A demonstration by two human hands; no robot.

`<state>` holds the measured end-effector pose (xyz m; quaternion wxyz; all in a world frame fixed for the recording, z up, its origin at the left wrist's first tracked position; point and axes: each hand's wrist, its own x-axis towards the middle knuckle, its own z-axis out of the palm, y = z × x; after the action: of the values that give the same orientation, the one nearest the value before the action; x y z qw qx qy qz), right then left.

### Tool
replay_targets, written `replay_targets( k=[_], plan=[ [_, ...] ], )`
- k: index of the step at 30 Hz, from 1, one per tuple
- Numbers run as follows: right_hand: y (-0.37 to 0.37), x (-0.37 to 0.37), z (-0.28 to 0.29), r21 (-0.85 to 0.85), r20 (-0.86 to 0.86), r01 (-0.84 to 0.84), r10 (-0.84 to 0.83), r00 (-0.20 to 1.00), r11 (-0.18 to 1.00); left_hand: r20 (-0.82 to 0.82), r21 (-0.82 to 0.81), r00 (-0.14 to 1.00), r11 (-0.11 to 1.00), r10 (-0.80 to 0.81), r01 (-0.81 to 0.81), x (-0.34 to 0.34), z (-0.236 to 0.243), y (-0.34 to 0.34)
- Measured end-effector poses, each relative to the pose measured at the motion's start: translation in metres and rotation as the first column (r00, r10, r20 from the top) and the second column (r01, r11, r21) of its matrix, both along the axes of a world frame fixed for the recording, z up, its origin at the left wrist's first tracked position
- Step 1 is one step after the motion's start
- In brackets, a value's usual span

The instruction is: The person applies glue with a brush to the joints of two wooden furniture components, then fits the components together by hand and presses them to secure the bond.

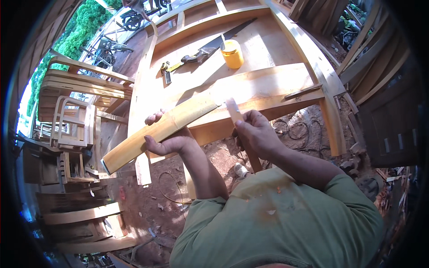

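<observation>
My left hand grips a long, flat yellowish wooden piece from beneath, its thumb and fingertips showing at both edges. The piece slants from lower left up to the right, over the near edge of a wooden frame. My right hand is closed on a narrow flat wooden strip, whose pale tip is beside the piece's upper right end. Beyond them a wide board lies across the frame, with a short thin strip on it. A yellow pot with something upright in it stands behind.
A handsaw and a small tool lie on the frame's panel. Stacked wooden furniture frames are at left, planks at right. Cables lie on the dirt floor. Parked motorbikes and part of a person show far back.
</observation>
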<state>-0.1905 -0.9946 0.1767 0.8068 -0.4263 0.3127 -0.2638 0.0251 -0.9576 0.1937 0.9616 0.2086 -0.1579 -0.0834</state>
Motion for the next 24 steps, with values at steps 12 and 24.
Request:
replay_targets(
  k=[12, 24],
  plan=[
    [0.000, 0.018, 0.019, -0.040, 0.042, 0.016, -0.014, 0.999, 0.999, 0.057, -0.036, 0.997, 0.998, -0.048, 0.050, 0.015, -0.004, -0.001],
    [0.001, 0.022, 0.018, -0.103, -0.009, 0.027, -0.028, 1.000, 0.994, 0.057, -0.012, 0.996, 0.998, -0.061, 0.062, 0.009, 0.001, -0.001]
  ],
)
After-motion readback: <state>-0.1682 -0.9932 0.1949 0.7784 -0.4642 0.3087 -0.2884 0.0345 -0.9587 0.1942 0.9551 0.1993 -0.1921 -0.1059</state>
